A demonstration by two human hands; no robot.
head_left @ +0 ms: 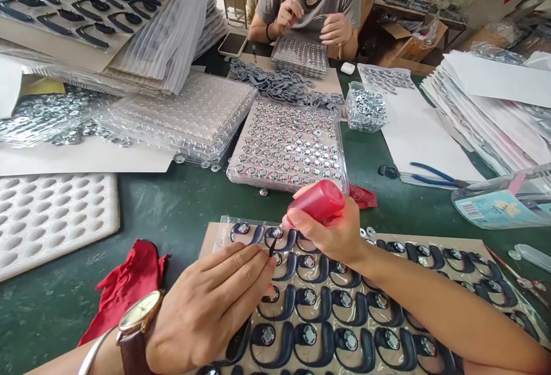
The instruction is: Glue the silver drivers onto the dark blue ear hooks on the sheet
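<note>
My right hand [333, 231] is wrapped round a small red squeeze bottle [318, 201], tipped so that its pale nozzle points down and left. Below the nozzle lies a dark hook-shaped plastic part with a round silvery disc [278, 232] in it. My left hand [215, 300], with a watch on the wrist, grips black tweezers [272, 246] whose tip reaches close to that disc. The tweezers' middle is hidden by my fingers. Under both hands, rows of the dark hook-shaped parts [316, 346] with silvery discs and thin red wires lie on a film-covered brown board [210, 238].
Beyond the board stands a clear tray of discs [288, 145], beside stacked clear trays [181, 105]. A white foam tray [55, 214] and red cloth [124, 283] lie left. Blue-handled pliers [434, 175] and a clear tub [503, 203] lie right. Another person [310, 13] works opposite.
</note>
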